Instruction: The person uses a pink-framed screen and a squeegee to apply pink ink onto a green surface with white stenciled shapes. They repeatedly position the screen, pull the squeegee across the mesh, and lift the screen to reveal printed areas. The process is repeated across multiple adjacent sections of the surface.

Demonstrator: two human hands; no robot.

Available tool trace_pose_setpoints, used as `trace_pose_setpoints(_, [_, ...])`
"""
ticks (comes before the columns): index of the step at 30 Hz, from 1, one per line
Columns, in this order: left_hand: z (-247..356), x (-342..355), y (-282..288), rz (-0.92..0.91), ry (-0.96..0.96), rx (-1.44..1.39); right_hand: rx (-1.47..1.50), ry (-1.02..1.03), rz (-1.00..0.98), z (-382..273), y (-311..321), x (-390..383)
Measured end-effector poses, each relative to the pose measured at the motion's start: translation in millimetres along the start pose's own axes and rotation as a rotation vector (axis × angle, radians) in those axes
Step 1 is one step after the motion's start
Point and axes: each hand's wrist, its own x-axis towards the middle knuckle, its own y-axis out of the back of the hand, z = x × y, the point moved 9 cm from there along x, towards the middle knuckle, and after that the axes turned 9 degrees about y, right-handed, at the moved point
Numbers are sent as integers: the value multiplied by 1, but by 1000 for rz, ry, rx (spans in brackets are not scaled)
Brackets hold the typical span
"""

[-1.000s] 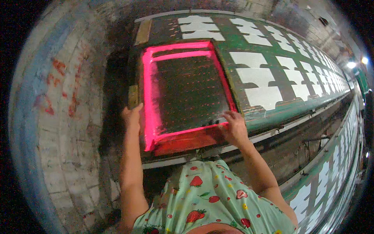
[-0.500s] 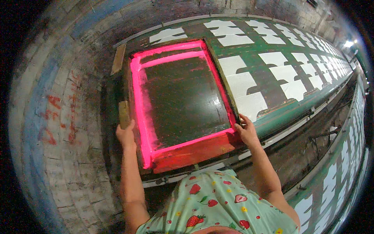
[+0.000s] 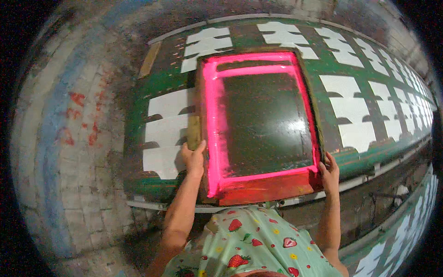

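A wooden screen printing frame (image 3: 267, 188) lies over the long green table, directly in front of me. Bright pink ink (image 3: 212, 115) runs along the inside of its border, with a thick band near the far end; the mesh (image 3: 263, 124) in the middle is dark and glossy. My left hand (image 3: 194, 159) is closed on the frame's left side, by a short wooden block (image 3: 194, 130). At the near right corner, my right hand (image 3: 330, 173) grips the frame's edge. Whether the frame touches the table or is slightly raised, I cannot tell.
White cut pieces (image 3: 168, 131) with curved notches lie in rows on the green table (image 3: 138, 104). A flat wooden strip (image 3: 150, 60) sits at its far left corner. A rail (image 3: 295, 201) follows the near edge. Another table with white pieces (image 3: 392, 247) stands at lower right.
Both hands have shifted the frame to the right along the table. White pieces at the left, hidden before, now show beside it. My grip looks the same.
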Motion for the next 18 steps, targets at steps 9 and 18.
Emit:
trace_pose_setpoints(9, [7,-21,-25,-8,-36,158,-287,244,-41,-25,23,-5])
trace_pose_setpoints(18, [-8,-8,-26,31,-32,243,-695,657,-750,-132,-97,-107])
